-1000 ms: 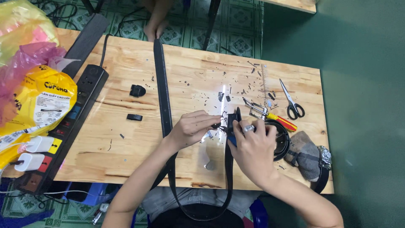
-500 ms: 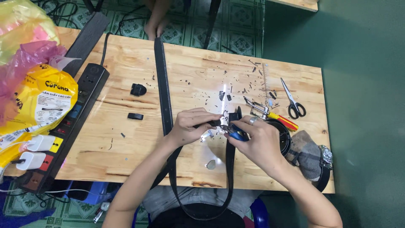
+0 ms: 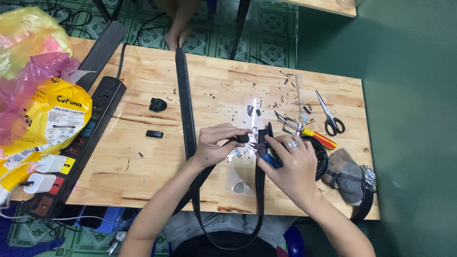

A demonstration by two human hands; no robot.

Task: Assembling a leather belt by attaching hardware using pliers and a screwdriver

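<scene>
Green floor surrounds a pale wooden table strewn with small black scraps. At its centre a long black belt runs from 12 o'clock down past the near edge, loops under the person and comes back up to the hands. Left hand, at centre, has its fingers curled, pinching the belt's end piece between thumb and fingertips. Right hand, just to its 3 o'clock and wearing a ring, is closed around blue-handled pliers whose tip meets the belt end between the two hands. Scissors lie at 2 o'clock, with a red-and-yellow screwdriver just beside the right hand. A wristwatch rests on grey cloth at 4 o'clock. At 9 o'clock sit a black power strip and a yellow bag; two small black pieces lie left of the belt.
</scene>
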